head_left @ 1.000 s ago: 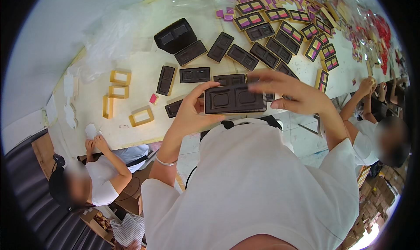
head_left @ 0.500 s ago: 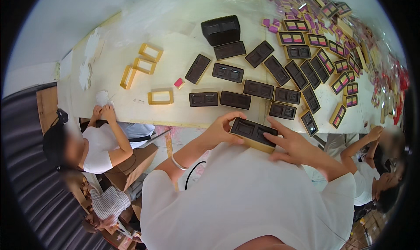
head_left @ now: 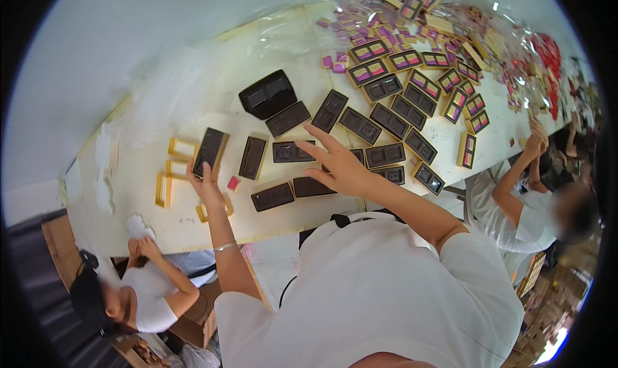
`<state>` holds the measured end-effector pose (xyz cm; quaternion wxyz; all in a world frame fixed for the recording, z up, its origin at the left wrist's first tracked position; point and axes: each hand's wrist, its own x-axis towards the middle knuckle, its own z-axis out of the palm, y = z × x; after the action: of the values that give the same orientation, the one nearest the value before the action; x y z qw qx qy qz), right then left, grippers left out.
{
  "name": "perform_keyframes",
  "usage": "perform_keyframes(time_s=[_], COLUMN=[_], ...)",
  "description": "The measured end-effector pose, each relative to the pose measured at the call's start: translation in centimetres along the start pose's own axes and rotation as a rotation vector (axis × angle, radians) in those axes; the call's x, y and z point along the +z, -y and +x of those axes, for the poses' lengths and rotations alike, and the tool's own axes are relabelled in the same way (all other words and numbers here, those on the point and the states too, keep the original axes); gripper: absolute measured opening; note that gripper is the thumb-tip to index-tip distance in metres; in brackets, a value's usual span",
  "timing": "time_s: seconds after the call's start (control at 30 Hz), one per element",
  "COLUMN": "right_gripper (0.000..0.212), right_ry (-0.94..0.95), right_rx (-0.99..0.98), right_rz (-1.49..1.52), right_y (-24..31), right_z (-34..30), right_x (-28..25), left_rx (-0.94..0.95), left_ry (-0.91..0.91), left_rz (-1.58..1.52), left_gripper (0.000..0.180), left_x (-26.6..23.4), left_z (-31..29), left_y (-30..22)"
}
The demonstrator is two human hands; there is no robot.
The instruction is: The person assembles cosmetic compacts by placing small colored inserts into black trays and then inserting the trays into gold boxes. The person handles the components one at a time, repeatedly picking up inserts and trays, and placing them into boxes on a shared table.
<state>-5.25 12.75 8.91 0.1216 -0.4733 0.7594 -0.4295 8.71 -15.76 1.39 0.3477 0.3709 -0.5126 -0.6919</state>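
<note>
Two bare hands work over a long pale table [head_left: 193, 104] covered in a clear plastic sheet, seen from above in a workroom where other people sit along the near edge and the far right. A plain light floor or wall lies beyond the table's far side.

Roughly a dozen dark brown insert trays [head_left: 360, 124] lie in loose rows across the middle of the table, each a flat rectangle with moulded recesses. One thicker stack of dark trays [head_left: 268, 94] sits behind them. About four empty gold box frames [head_left: 181, 148] stand or lie at the left end; farther right, about ten gold boxes filled with pink and purple pieces [head_left: 368, 72] are set out, and beyond them a heap of loose pink and red wrapped pieces too many and too small to count.

The left hand [head_left: 207, 186] grips the near end of one dark tray [head_left: 210, 151], fingers closed on it, the tray lying over a gold frame at the left of the rows. A small pink piece [head_left: 233, 183] lies just beside this hand. The right hand [head_left: 338, 168] is spread, fingers apart, resting above the trays in the nearest row and holding nothing; whether its palm touches them cannot be told.

One seated person [head_left: 151, 291] at lower left holds something white at the table's edge.
</note>
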Motion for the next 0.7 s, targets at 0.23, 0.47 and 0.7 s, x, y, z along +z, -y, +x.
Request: perform_keyframes(time_s=[0.23,0.47,0.7], right_gripper=[0.039,0.033,0.034], right_ry=[-0.075,-0.372,-0.393], right_rx=[0.359,0.431,0.267], right_rz=[0.010,-0.255,-0.374], right_y=[-3.8,-13.7,-28.9], right_z=[-5.2,-10.5,2.1], right_x=[-1.4,-6.8,-15.6], left_rx=[0.336,0.576,-0.007], left_ry=[0.014,0.235,0.854], left_rz=[1.096,0.642,0.257], left_gripper=[0.045,0.014,0.022], left_x=[-2.7,9.8,36.5], left_z=[6.3,-4.2,-5.6], left_y=[9.7,4.6,9.6])
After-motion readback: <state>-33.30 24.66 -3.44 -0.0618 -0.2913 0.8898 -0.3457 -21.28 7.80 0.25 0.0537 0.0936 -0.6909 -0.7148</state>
